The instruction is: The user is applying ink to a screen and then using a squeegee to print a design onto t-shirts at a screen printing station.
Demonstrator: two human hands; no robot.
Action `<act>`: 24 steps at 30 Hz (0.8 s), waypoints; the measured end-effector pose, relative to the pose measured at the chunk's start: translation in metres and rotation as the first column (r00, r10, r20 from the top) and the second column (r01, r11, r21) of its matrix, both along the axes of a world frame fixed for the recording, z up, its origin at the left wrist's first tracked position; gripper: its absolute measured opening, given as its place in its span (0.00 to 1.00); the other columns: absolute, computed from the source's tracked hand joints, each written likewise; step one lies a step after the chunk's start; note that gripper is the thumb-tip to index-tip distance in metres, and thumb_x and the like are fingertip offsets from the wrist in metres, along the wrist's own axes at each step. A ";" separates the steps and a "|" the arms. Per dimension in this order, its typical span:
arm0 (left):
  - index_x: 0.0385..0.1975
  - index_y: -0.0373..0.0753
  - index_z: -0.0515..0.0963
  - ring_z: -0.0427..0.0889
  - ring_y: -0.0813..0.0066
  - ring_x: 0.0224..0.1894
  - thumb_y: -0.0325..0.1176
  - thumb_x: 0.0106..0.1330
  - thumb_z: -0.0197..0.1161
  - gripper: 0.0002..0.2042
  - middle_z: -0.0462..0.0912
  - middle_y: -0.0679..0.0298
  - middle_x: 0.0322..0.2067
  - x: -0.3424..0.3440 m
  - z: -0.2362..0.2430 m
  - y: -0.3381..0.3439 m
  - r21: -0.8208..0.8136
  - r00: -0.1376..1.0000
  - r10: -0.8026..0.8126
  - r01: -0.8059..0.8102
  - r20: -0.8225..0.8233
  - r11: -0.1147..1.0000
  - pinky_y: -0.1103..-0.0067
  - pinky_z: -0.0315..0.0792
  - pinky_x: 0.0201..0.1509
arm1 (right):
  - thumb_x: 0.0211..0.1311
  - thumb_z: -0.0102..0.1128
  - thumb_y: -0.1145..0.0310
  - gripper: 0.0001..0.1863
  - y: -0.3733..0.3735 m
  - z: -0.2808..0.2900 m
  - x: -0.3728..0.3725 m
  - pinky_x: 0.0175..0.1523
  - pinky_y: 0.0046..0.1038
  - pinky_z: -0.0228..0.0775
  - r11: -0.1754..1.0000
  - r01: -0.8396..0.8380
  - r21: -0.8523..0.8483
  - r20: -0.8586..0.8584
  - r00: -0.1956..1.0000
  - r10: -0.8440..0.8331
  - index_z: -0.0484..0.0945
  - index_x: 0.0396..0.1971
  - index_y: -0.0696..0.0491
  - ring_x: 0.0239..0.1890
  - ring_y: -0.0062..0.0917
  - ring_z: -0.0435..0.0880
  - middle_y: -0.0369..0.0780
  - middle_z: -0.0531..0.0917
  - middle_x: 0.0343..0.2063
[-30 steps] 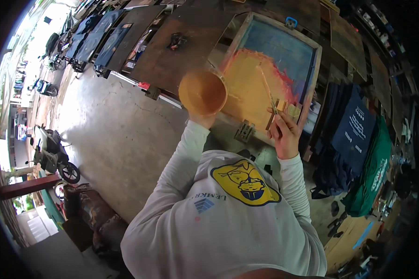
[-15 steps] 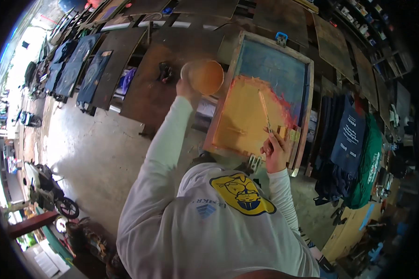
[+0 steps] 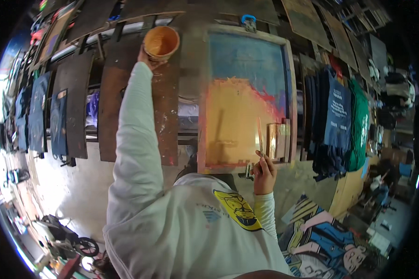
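At the upper left, my left hand (image 3: 147,61) grips an orange, paint-stained cup (image 3: 161,42) over a dark brown board (image 3: 166,125), my arm stretched out. My right hand (image 3: 264,176) holds a thin, paint-coated stick (image 3: 260,132) pointing upward over the framed printing screen (image 3: 238,111). The screen's mesh is blue at the top and covered in yellow-orange below, with a ragged red edge between. Wooden squeegees (image 3: 278,139) lie in its lower right corner. A metal clamp with a blue handle (image 3: 249,23) sits at the top of the frame.
Dark garments (image 3: 335,116) and green ones (image 3: 358,125) hang to the right. More boards (image 3: 70,116), some with blue fabric (image 3: 36,116), line the left. A motorbike (image 3: 65,235) stands at the lower left, and a cartoon painting (image 3: 330,246) shows at the lower right.
My left hand has carried the cup up and to the left, away from the screen. My right hand has moved lower, still with the stick. The whole view has turned.
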State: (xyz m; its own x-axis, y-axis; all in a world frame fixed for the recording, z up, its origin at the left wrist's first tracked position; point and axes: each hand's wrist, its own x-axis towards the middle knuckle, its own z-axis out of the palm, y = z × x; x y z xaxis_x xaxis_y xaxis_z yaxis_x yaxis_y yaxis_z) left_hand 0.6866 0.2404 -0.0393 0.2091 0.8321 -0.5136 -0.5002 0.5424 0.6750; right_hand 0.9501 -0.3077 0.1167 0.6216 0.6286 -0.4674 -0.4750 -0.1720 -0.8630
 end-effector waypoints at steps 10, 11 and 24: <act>0.54 0.28 0.74 0.88 0.58 0.36 0.38 0.70 0.60 0.20 0.82 0.48 0.45 -0.028 0.018 0.021 0.076 0.613 0.073 -0.022 -0.787 0.997 0.70 0.87 0.31 | 0.69 0.51 0.69 0.13 -0.003 -0.004 0.004 0.26 0.23 0.62 0.994 -0.088 -0.067 -0.144 0.986 0.078 0.79 0.45 0.60 0.17 0.16 0.62 0.31 0.66 0.16; 0.49 0.27 0.76 0.88 0.61 0.34 0.38 0.70 0.60 0.18 0.84 0.50 0.42 -0.040 0.010 0.018 0.080 0.739 0.086 -0.044 -0.668 0.996 0.72 0.86 0.33 | 0.70 0.49 0.68 0.13 -0.004 -0.006 0.007 0.25 0.22 0.60 0.988 -0.139 -0.069 -0.142 0.982 0.128 0.80 0.44 0.59 0.16 0.14 0.61 0.30 0.64 0.15; 0.24 0.32 0.76 0.78 0.80 0.25 0.24 0.66 0.58 0.07 0.81 0.64 0.20 -0.044 0.046 -0.324 0.785 0.656 0.582 0.025 -0.480 0.619 0.81 0.73 0.30 | 0.71 0.49 0.67 0.12 -0.023 -0.073 0.098 0.24 0.21 0.61 0.817 -0.574 -0.051 -0.031 0.819 0.573 0.79 0.40 0.60 0.17 0.16 0.67 0.32 0.71 0.15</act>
State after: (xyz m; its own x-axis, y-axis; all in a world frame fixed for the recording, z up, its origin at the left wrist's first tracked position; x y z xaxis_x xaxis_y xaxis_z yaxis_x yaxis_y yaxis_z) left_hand 0.6421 -0.0840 0.0065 -0.2294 0.9078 0.3511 0.1941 -0.3109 0.9304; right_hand 1.0480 -0.3304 0.0437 0.1497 0.8421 -0.5181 -0.2872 -0.4644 -0.8378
